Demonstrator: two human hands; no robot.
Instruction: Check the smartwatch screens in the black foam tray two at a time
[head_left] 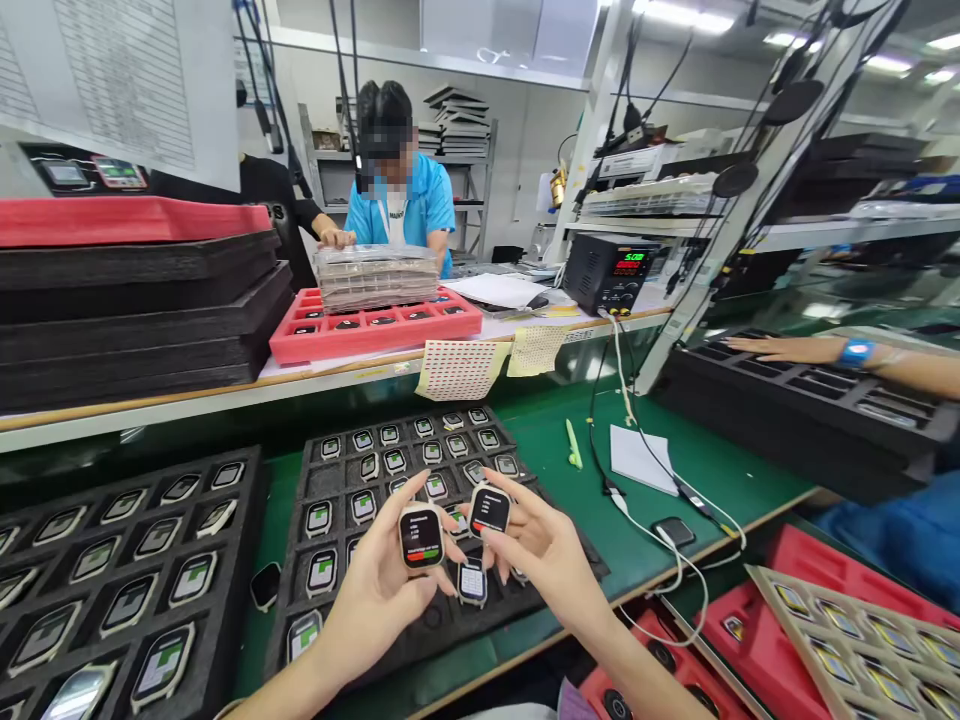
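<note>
The person's wrists and forearms run off the near edge of the picture, and the text on the lit screens is too small to read. The left hand [379, 590] is closed around a watch body with a beige case [421, 537], held by its edges between thumb and fingers; its screen faces up toward the camera, long axis running near to far, a red and green bar at the near end. The right hand [544, 550] pinches a second watch body [489, 509] between thumb and fingertips (this one is tilted a little to the right, screen also facing the camera). Both are held just above the black foam tray [337, 480] on the green worktop [645, 420], near its near right corner. The hands hide several of the tray's pockets. Another watch body [472, 580] lies in a pocket between the two hands, partly covered by fingers. A second black tray [112, 560] at the left is cut off by the picture's edge.
</note>
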